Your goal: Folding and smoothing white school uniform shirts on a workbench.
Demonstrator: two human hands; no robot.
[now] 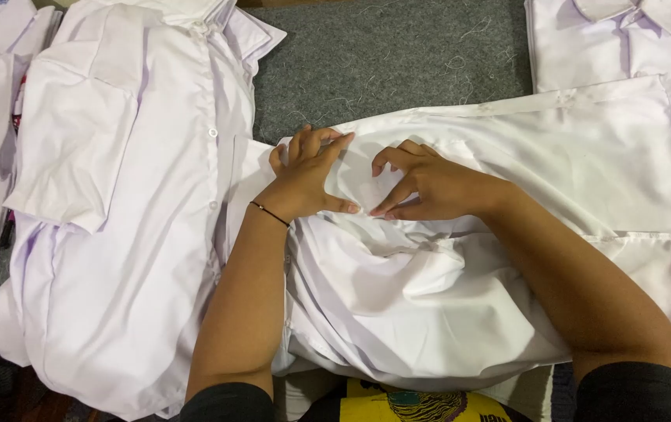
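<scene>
Both bare forearms reach forward; the left hand [304, 178] and right hand [428, 184] lie palm-down, fingers bent, thumb tips nearly touching, a thin dark cord around the left wrist.

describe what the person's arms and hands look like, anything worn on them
Both forearms are bare. The left hand has a thin dark cord bracelet around its wrist. The right hand shows no ring, watch or band. Dark sleeves cover the upper arms near the bottom edge, one on each side. No gloves on either hand.
</scene>
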